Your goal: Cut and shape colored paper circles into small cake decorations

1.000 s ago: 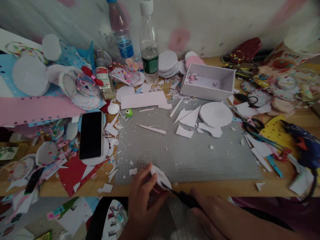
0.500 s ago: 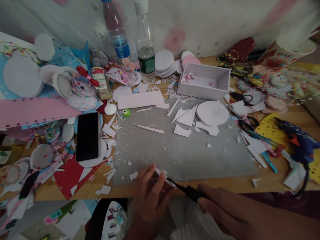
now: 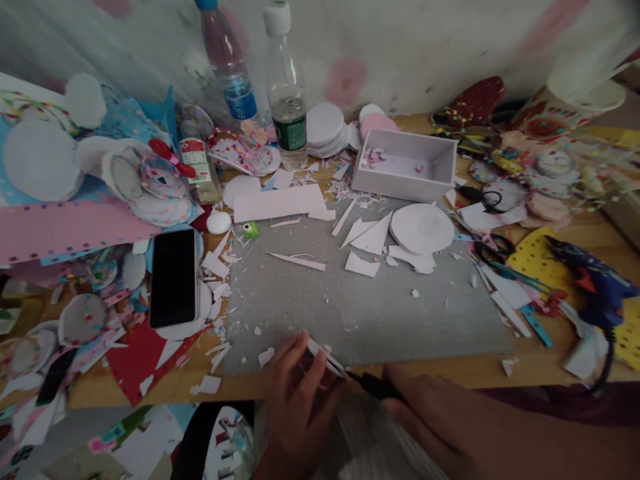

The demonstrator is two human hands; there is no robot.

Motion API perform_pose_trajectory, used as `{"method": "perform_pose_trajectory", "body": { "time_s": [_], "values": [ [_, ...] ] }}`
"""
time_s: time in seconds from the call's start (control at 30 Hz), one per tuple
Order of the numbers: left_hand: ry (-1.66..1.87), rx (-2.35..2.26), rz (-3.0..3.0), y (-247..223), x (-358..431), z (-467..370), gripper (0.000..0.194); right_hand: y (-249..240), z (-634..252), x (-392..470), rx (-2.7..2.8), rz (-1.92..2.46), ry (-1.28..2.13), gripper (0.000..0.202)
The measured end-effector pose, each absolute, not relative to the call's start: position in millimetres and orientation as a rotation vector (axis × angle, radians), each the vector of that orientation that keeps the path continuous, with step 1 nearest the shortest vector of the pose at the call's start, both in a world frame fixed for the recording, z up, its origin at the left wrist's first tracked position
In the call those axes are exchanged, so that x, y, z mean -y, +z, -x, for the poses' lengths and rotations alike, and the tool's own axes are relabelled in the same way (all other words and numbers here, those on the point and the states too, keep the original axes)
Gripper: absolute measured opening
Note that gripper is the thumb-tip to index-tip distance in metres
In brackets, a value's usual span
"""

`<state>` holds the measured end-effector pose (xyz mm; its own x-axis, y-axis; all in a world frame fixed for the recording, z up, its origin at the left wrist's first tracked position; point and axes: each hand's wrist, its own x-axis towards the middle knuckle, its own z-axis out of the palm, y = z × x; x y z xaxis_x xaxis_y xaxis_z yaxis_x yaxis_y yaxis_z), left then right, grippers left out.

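At the front edge of the table, my left hand (image 3: 303, 393) is closed around a small white-edged piece (image 3: 323, 357) with some pink on it; my fingers cover most of it. My right hand (image 3: 425, 413) grips a slim black-handled craft knife (image 3: 373, 385) from the right. Its thin tip lies against the right end of the white-edged piece. Beyond both hands spreads a grey cutting mat (image 3: 300, 300), strewn with white scraps (image 3: 363, 263) and a white disc (image 3: 423, 228).
A phone (image 3: 173, 279) lies left of the mat among decorated discs and scraps. Two bottles (image 3: 289, 127) and an open white box (image 3: 403, 180) stand at the back. Scissors (image 3: 495, 250) and a blue glue gun (image 3: 600, 280) lie at right.
The craft knife and my right hand have shifted slightly left, with the tip farther along the piece's edge. My left hand keeps its hold. The whole view has moved a little.
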<state>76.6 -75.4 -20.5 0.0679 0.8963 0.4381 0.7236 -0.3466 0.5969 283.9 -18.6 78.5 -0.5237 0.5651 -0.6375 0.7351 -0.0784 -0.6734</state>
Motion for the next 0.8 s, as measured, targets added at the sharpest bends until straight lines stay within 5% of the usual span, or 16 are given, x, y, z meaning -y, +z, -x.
{"method": "perform_pose_trajectory", "body": {
  "time_s": [0.8],
  "values": [
    [1.243, -1.745, -1.45, -26, 70, -52, 0.054, 30, -254, 7, -2.278, -1.165, -1.322, 0.025]
  ]
}}
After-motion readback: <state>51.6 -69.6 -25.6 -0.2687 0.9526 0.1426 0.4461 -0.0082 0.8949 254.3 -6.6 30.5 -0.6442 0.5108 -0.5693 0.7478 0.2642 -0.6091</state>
